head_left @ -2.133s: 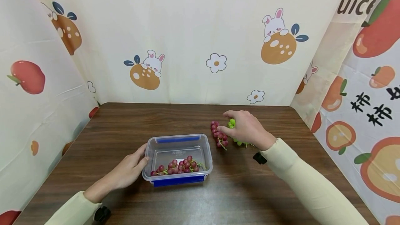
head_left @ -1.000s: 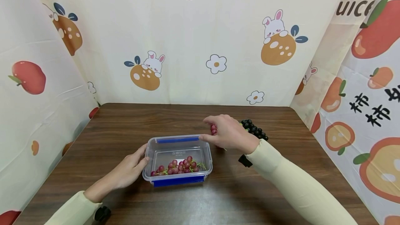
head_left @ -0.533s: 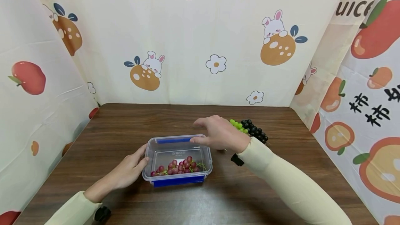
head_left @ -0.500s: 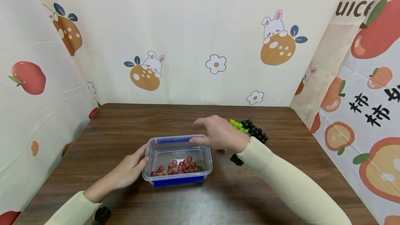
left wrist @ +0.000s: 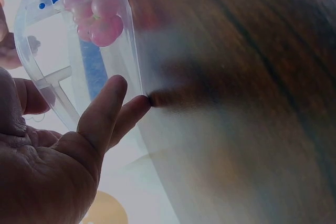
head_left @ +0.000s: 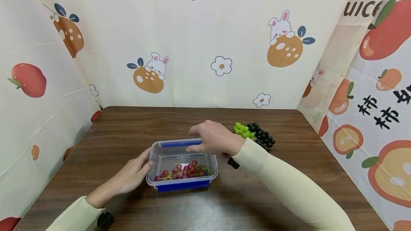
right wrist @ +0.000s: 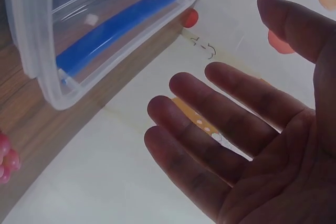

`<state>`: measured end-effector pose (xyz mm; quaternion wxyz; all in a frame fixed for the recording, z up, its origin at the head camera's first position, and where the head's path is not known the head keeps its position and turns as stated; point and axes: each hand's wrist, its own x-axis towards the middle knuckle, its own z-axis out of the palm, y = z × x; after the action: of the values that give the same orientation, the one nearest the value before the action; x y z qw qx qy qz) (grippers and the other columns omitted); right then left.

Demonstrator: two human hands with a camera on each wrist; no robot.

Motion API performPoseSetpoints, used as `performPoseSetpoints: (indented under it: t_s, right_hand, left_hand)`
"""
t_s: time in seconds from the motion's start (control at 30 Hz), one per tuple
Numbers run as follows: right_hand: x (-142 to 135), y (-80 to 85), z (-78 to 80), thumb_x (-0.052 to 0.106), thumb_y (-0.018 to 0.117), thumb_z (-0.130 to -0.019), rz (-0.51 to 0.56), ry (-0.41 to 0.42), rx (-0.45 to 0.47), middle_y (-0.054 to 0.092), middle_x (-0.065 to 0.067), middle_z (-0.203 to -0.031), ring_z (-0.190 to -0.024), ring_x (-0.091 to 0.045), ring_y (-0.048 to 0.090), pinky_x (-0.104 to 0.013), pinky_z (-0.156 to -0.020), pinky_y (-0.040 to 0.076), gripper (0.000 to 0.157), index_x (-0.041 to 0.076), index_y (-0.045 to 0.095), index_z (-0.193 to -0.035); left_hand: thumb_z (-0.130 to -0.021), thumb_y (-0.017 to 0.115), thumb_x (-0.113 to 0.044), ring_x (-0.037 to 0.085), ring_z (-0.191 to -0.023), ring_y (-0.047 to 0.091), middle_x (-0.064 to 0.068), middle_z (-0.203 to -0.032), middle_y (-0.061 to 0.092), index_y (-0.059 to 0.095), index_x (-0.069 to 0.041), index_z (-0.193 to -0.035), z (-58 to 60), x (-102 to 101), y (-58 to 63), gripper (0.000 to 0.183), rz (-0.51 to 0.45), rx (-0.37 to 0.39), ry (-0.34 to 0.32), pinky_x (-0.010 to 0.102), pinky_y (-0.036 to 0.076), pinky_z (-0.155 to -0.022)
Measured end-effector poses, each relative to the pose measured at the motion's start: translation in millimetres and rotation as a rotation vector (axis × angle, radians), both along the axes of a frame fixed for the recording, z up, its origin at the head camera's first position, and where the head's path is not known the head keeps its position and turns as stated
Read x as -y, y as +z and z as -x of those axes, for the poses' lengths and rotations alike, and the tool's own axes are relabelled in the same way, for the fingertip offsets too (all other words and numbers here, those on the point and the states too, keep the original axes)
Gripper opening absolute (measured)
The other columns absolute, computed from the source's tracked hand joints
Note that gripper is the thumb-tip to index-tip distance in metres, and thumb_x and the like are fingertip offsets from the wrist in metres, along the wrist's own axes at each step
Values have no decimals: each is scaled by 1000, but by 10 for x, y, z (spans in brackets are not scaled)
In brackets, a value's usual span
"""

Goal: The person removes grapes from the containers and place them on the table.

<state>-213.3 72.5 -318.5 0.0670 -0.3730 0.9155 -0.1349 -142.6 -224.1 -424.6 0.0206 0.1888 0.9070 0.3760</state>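
Observation:
My left hand (head_left: 132,175) rests against the left side of a clear plastic food container (head_left: 184,186) with blue clips. Its thumb lies at the rim, and in the left wrist view two fairly straight fingers (left wrist: 109,104) run along the outer wall. Inside the container lies a bunch of red grapes (head_left: 189,169). My right hand (head_left: 214,139) hovers over the container's back right corner, palm bare and fingers spread in the right wrist view. At that view's left edge shows a second red bunch (right wrist: 7,160), covered in the head view by the right hand.
Green grapes (head_left: 243,130) and black grapes (head_left: 263,137) lie side by side on the brown wooden table (head_left: 144,124), right of the container. Printed cloth walls (head_left: 189,92) stand along the table's back and sides.
My right hand has moved left from over the green and red bunches to the container's back corner, uncovering the green and black grapes. My left hand and the container have stayed put.

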Motion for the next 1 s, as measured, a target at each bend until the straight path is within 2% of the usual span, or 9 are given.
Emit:
performPoseSetpoints:
  t_s: [0.2,0.57,1.0]
  right_hand:
    - [92,-52,18,46,77,-91,-11,39,43,73,-4,-119,-109,-21,68,-38,-91,56,49,13,73,-126]
    - [273,-119,42,48,79,-89,-130,71,55,74,2,-110,-92,-9,64,-31,-82,57,48,17,74,-125]
    - [497,-277,24,47,80,-88,-263,133,85,72,-2,-121,-94,-10,67,-32,-83,57,51,15,73,-128]
  left_hand:
    - [-109,48,-14,32,-123,59,22,-137,61,31,6,-156,-2,5,-6,53,-7,22,-13,59,45,-101]
    - [-109,48,-12,35,-125,59,24,-139,60,31,6,-156,-7,7,7,53,-19,11,-14,60,44,-102]
    - [-109,48,-13,33,-123,60,23,-138,61,30,6,-156,1,6,2,54,-15,33,-9,59,45,-102]
